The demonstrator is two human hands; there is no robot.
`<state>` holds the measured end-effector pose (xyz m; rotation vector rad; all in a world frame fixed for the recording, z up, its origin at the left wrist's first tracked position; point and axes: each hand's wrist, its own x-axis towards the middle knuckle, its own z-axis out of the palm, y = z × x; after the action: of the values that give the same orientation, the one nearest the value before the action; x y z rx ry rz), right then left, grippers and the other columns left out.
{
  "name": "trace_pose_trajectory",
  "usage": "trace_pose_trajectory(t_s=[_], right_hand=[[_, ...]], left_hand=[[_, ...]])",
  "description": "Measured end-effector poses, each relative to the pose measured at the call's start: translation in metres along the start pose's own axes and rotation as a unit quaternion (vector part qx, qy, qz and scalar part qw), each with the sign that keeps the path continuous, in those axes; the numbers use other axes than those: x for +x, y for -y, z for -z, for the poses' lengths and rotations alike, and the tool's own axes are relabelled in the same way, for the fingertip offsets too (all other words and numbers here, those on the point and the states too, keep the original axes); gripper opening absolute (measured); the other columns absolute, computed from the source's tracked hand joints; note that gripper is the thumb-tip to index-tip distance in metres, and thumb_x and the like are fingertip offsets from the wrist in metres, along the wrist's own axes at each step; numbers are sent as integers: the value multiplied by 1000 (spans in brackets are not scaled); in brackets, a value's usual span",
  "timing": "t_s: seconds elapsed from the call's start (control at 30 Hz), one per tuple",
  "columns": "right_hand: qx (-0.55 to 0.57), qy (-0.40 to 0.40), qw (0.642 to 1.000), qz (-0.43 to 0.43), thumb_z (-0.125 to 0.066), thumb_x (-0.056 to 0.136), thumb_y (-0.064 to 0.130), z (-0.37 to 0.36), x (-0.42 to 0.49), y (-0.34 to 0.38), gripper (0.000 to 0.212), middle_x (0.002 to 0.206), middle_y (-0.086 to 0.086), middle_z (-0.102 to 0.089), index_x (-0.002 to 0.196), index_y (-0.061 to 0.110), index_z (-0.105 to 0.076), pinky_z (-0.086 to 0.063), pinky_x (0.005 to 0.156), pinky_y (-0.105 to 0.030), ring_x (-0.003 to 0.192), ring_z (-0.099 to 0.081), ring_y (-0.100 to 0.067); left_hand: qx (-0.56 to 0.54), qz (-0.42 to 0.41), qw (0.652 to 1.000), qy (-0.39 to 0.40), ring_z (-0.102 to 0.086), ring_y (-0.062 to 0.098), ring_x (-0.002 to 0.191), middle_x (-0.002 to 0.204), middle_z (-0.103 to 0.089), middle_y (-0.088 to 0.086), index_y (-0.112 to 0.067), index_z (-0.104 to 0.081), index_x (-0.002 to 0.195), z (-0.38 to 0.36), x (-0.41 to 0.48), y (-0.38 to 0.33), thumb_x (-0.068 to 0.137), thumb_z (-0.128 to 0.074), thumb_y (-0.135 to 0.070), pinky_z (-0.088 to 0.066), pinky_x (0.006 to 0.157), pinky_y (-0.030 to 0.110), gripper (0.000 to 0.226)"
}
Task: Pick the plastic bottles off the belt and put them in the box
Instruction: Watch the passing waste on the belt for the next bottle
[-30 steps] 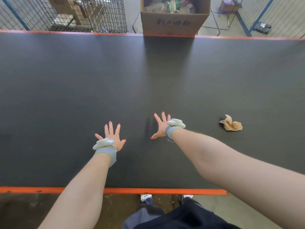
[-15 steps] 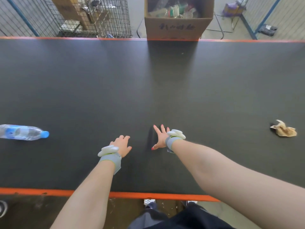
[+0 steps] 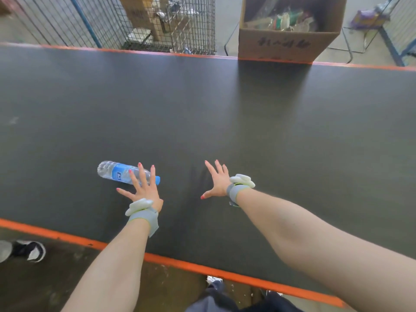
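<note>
A clear plastic bottle (image 3: 112, 171) with a blue label and blue cap lies on its side on the dark belt (image 3: 225, 113), cap pointing right. My left hand (image 3: 144, 188) is spread open just over the bottle's cap end, fingers above it, not closed around it. My right hand (image 3: 217, 182) hovers open over the belt to the right, holding nothing. The cardboard box (image 3: 283, 45) stands beyond the belt's far edge, with several bottles and other plastic inside.
A wire mesh cage (image 3: 146, 23) with cardboard inside stands behind the belt at the far left. Orange rails (image 3: 202, 269) edge the belt near and far. A shoe (image 3: 29, 249) is on the floor at the lower left.
The bottle has travelled right along the belt to my left hand, whose fingers have spread over it. The crumpled brown paper has gone out of view to the right.
</note>
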<state>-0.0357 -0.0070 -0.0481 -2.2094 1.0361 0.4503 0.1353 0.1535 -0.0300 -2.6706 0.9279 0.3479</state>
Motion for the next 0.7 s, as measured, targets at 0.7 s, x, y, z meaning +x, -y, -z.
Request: trace_pose_trajectory(t_s=[0.7], right_hand=[[129, -93, 981, -115, -67, 88, 30, 26, 40, 11, 88, 137, -14, -35, 153, 23, -8, -33, 104, -42, 127, -38, -34]], left_hand=[[-132, -18, 990, 54, 11, 28, 147, 157, 24, -2, -30, 12, 151, 34, 44, -65, 91, -51, -18, -16, 111, 63, 88]])
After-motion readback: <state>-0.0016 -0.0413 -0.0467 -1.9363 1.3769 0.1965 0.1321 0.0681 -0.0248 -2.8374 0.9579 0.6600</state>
